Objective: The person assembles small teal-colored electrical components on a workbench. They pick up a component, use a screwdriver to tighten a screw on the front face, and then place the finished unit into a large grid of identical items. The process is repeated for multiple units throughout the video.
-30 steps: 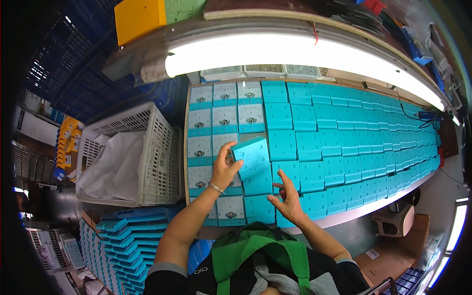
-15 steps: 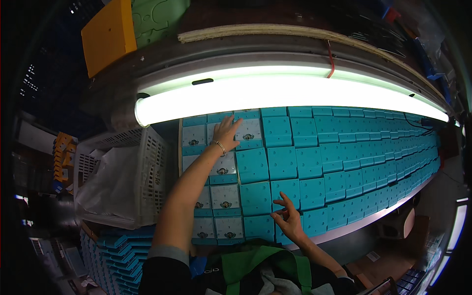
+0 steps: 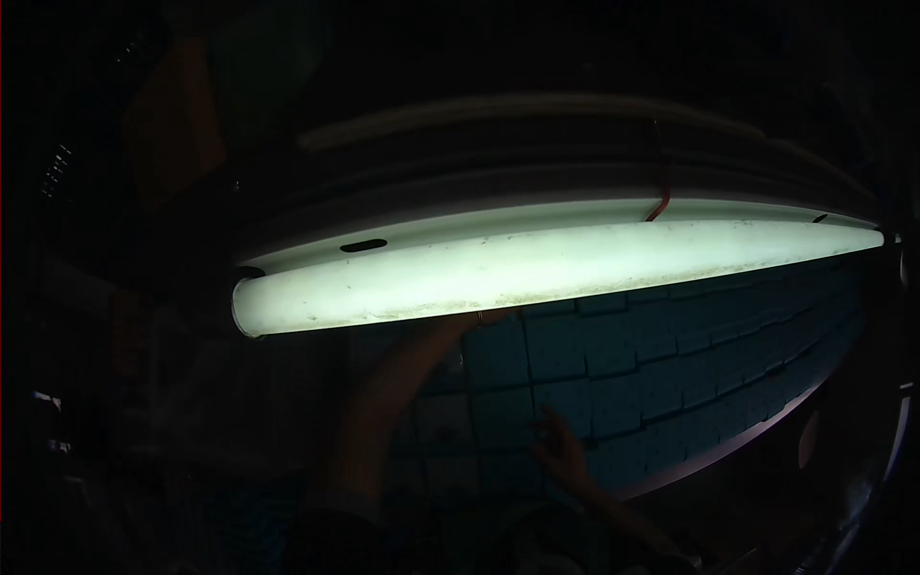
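The picture is very dark now. Rows of teal box-like pieces (image 3: 613, 402) cover the work surface. At their left end, several pieces with pale faces (image 3: 446, 419) show only dimly. My left hand (image 3: 495, 315) reaches over the far rows, just beneath the lamp's edge; a bracelet shows at the wrist. The lamp covers its fingers, so their pose and anything in them are hidden. Nearer to me, my right hand (image 3: 563, 455) hovers over or rests on the near teal rows, fingers apart and holding nothing visible.
A long glowing tube lamp (image 3: 537, 268) spans the view above the far rows and blocks part of them. A red wire (image 3: 659, 203) hangs at its housing. An orange panel (image 3: 177, 115) is faint at the upper left.
The picture has darkened sharply. The lamp sits lower in view, covering more of the far rows. My left hand has shifted right and its fingers have gone behind the lamp. My right hand is slightly lower.
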`<act>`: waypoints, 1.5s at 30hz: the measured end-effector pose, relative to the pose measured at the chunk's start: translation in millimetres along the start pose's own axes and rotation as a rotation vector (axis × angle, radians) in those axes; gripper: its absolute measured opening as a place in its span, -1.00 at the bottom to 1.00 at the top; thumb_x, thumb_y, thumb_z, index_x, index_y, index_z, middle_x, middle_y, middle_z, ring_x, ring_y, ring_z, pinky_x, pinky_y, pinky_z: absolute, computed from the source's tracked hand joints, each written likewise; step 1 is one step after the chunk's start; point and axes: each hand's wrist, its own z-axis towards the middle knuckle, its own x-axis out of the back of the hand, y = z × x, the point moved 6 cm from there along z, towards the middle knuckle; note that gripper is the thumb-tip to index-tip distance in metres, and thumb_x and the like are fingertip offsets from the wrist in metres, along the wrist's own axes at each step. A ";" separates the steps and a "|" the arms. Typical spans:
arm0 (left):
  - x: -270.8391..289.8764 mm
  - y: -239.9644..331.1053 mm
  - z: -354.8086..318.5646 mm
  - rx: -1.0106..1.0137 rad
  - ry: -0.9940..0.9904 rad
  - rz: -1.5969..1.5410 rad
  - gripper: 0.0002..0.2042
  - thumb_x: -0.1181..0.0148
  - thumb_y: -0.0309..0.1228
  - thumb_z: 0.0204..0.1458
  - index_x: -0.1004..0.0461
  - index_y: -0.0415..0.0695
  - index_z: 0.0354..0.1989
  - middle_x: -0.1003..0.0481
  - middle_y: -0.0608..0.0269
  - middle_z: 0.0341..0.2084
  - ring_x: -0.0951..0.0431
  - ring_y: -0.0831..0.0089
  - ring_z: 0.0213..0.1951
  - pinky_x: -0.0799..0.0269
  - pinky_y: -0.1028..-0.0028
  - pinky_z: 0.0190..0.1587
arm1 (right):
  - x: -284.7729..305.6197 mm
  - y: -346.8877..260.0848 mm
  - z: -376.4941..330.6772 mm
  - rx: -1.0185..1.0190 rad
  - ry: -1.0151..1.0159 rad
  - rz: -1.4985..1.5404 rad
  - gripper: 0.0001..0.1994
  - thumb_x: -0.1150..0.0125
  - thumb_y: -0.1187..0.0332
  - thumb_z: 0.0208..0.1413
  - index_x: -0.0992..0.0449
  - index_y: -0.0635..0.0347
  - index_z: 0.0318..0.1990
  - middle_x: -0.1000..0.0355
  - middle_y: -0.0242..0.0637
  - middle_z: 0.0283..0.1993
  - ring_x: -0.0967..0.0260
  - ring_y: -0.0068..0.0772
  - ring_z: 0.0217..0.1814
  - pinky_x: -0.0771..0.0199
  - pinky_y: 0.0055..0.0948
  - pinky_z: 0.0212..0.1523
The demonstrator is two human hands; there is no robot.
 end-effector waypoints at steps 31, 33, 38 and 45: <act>22.8 71.2 -126.2 -0.230 0.282 -0.221 -0.06 -0.39 -0.30 -0.38 -0.08 -0.11 0.32 -0.17 -0.08 0.17 -0.15 0.00 0.23 -0.13 0.18 0.24 | 6.4 -26.7 -13.7 -0.127 -0.067 0.148 -0.72 -0.09 0.40 0.18 -0.38 0.30 0.03 -0.49 -0.15 -0.09 -0.45 -0.42 -0.11 -0.47 -0.45 -0.14; -10.4 77.4 -147.2 -0.222 0.219 -0.263 -0.05 -0.40 -0.30 -0.37 -0.05 -0.11 0.33 -0.17 -0.06 0.17 -0.15 0.02 0.24 -0.14 0.19 0.24 | 9.8 -43.3 -18.7 -0.211 -0.105 0.265 -0.79 -0.04 0.40 0.17 -0.46 0.31 -0.10 -0.50 -0.19 -0.13 -0.41 -0.52 -0.21 -0.41 -0.49 -0.23; -60.0 69.1 -170.5 -0.140 0.204 -0.380 -0.01 -0.44 -0.22 -0.38 -0.05 -0.06 0.34 -0.10 -0.03 0.23 -0.13 0.03 0.26 -0.10 0.19 0.27 | 28.5 -88.2 -17.5 0.251 0.120 -0.204 -0.84 -0.06 0.47 0.17 -0.38 0.31 -0.11 -0.48 -0.17 -0.17 -0.44 -0.48 -0.26 -0.44 -0.52 -0.29; -52.4 72.4 -165.8 -0.147 0.219 -0.383 0.02 -0.42 -0.26 -0.43 -0.01 -0.03 0.35 -0.15 0.02 0.17 -0.17 0.05 0.22 -0.11 0.18 0.26 | 19.6 -80.1 -8.4 0.225 0.198 0.041 -0.75 -0.13 0.54 0.11 -0.28 0.27 -0.07 -0.50 -0.14 -0.20 -0.49 -0.43 -0.24 -0.51 -0.48 -0.25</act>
